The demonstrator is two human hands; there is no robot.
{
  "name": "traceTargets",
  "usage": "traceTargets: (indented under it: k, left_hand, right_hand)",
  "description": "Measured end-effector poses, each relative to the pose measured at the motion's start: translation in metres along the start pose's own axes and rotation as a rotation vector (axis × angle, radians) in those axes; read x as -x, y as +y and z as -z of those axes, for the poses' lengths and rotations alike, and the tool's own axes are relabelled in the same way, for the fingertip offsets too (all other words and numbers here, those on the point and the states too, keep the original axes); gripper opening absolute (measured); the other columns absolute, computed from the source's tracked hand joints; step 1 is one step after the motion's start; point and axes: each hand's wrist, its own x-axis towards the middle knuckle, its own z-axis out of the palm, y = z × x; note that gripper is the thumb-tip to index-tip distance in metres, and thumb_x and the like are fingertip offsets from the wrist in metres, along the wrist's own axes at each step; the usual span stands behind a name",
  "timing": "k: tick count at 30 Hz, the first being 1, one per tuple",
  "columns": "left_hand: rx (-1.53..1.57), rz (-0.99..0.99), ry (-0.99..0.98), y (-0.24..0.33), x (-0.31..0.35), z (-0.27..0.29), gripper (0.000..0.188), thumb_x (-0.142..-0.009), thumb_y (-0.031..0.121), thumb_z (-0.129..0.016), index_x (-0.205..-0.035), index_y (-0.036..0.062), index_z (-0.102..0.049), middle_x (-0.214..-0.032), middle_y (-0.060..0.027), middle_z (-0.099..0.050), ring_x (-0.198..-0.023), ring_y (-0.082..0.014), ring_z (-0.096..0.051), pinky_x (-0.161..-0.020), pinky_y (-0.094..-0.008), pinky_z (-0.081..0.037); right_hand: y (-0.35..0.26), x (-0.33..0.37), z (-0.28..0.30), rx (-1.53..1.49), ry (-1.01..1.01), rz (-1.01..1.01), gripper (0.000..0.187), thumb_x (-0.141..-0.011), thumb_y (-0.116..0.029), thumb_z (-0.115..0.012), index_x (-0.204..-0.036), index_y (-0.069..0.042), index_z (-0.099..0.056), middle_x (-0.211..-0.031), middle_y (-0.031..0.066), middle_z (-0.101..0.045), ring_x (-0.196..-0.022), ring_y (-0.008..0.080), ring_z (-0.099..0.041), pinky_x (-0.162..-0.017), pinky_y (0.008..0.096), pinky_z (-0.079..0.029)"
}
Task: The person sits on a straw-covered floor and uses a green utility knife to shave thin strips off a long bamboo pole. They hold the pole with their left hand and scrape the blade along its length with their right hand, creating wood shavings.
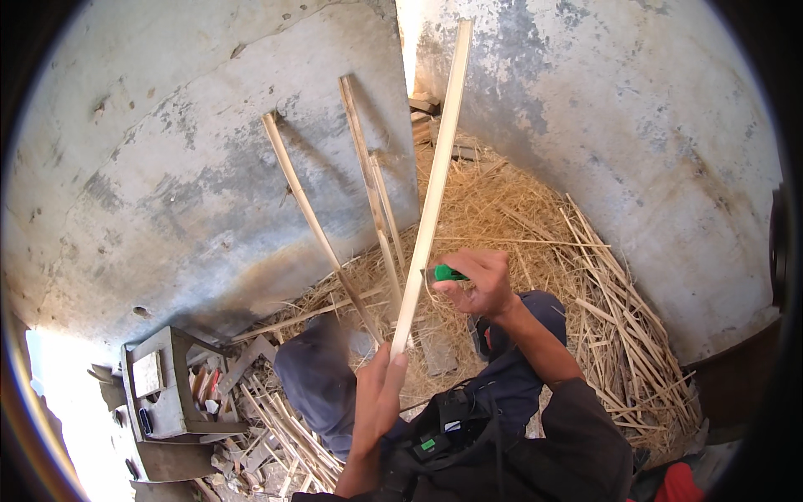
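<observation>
Outdoors, against a weathered concrete wall [209,167], a seated person works a long, pale wooden strip [431,192] that rises from between the knees and leans up toward the gap where two walls meet. The left hand [381,393] is closed around the strip's lower end, fingers wrapped and thumb pressed along the wood. The right hand [477,280] is curled shut on a small green-handled tool [447,273], whose working end meets the strip about midway up; whether it carries a blade cannot be told. The strip looks light, thin and stiff along its length, yet likely to flex and whip at the free upper end, so a firm hold low down, with a second point of contact near the working spot, seems the steadying grip. Its edges may be splintery. Three more slats [368,167] lean against the wall just behind. A deep heap of straw-coloured shavings and offcuts [544,243] covers the ground in the corner and spreads to the person's right. A grey, box-like stool [163,385] stands to the left, with scattered wood scraps [268,435] beside it. Dark trousers [322,376] cover both knees.
</observation>
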Motion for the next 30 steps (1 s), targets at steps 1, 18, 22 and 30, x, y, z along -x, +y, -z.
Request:
traceTargets:
  k: [1, 18, 22, 30]
  left_hand:
    - [-0.018, 0.002, -0.006, -0.003, 0.002, 0.001, 0.036, -0.112, 0.031, -0.057, -0.118, -0.0031, -0.065, -0.072, -0.0092, -0.052, -0.070, -0.0157, -0.048, -0.064, -0.0375, -0.041]
    - [-0.185, -0.044, -0.127, -0.011, -0.005, 0.018, 0.042, -0.099, 0.036, -0.081, -0.117, 0.0007, -0.068, -0.074, -0.0121, -0.066, -0.066, -0.0202, -0.065, -0.065, -0.0371, -0.051]
    - [-0.149, -0.146, -0.109, -0.003, -0.020, 0.010, 0.032, -0.101, 0.015, -0.079, -0.126, -0.0023, -0.066, -0.088, -0.0047, -0.072, -0.073, -0.0086, -0.066, -0.065, -0.0264, -0.053]
    - [0.250, -0.048, -0.051, 0.020, -0.030, -0.009, 0.029, -0.106, 0.017, -0.077, -0.132, 0.0027, -0.074, -0.082, 0.0022, -0.069, -0.068, -0.0046, -0.059, -0.061, -0.0242, -0.046]
  right_hand:
    - [0.003, -0.001, 0.000, -0.022, 0.026, -0.021, 0.035, -0.097, -0.041, -0.084, -0.099, -0.006, -0.079, -0.077, 0.0070, -0.073, -0.060, 0.0252, -0.070, -0.054, 0.0349, -0.054]
    - [-0.002, -0.012, 0.019, -0.004, 0.023, -0.027, 0.040, -0.101, -0.041, -0.079, -0.096, -0.001, -0.074, -0.078, 0.0099, -0.073, -0.061, 0.0230, -0.071, -0.055, 0.0341, -0.054]
    - [0.001, -0.011, 0.013, -0.031, 0.029, 0.018, 0.042, -0.101, -0.043, -0.079, -0.095, -0.002, -0.074, -0.078, 0.0095, -0.073, -0.061, 0.0231, -0.070, -0.054, 0.0340, -0.053]
    - [0.002, -0.009, 0.018, -0.050, 0.032, -0.009, 0.043, -0.101, -0.045, -0.079, -0.096, -0.002, -0.075, -0.075, 0.0083, -0.071, -0.060, 0.0222, -0.069, -0.052, 0.0338, -0.051]
